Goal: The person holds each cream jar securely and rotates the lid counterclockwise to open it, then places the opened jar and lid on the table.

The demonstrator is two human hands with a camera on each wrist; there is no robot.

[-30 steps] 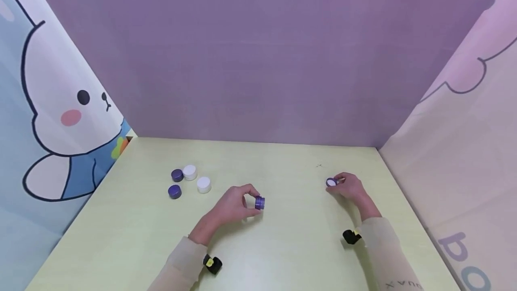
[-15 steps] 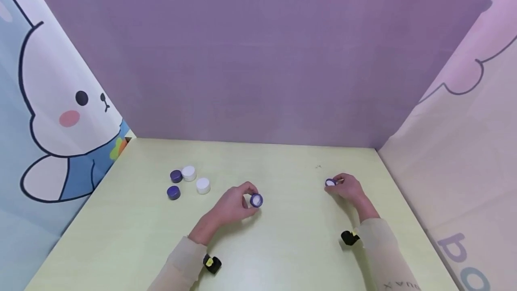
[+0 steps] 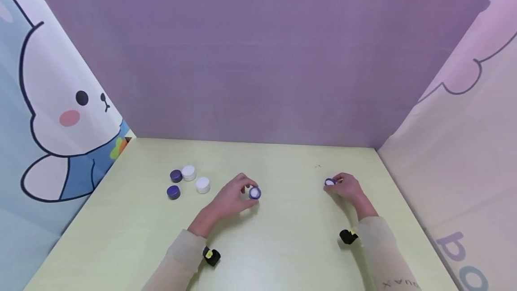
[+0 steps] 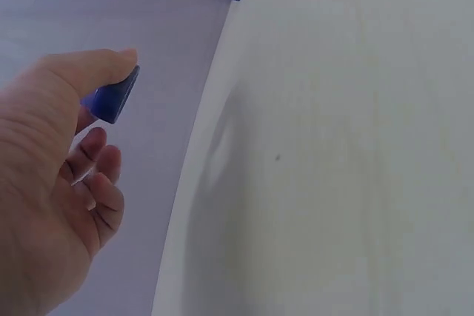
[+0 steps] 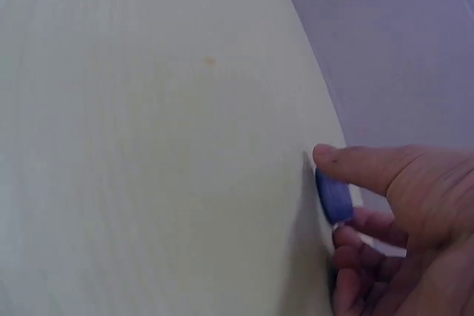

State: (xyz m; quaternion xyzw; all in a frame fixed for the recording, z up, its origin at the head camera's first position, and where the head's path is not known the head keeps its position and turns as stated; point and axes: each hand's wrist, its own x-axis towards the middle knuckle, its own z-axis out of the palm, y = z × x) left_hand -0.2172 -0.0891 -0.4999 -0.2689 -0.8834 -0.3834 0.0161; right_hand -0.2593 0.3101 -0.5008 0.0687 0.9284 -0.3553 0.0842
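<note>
The left hand (image 3: pixel 230 197), near the middle of the surface (image 3: pixel 291 241), pinches a small purple jar (image 3: pixel 255 193) between thumb and fingers, its round, whitish face turned towards the head camera. The left wrist view shows this hand's other fingers curled loosely. Well apart to the right, the right hand (image 3: pixel 348 187) pinches a purple cap (image 3: pixel 330 182) with a white inside, close to the surface; whether the cap touches it is hard to tell. On the left side lie four round pieces: a far purple lid (image 3: pixel 176 176) just beside a far white lid (image 3: pixel 188 173), then a near purple lid (image 3: pixel 173 192) and, to its right, a near white lid (image 3: pixel 203 185). A plain purple backdrop (image 3: pixel 258 57) stands along the far edge, with a rabbit-printed cloth (image 3: pixel 68 102) on the left and a pale pink cloth (image 3: pixel 464 147) on the right. Both forearms wear light sleeves (image 3: pixel 377 237).
</note>
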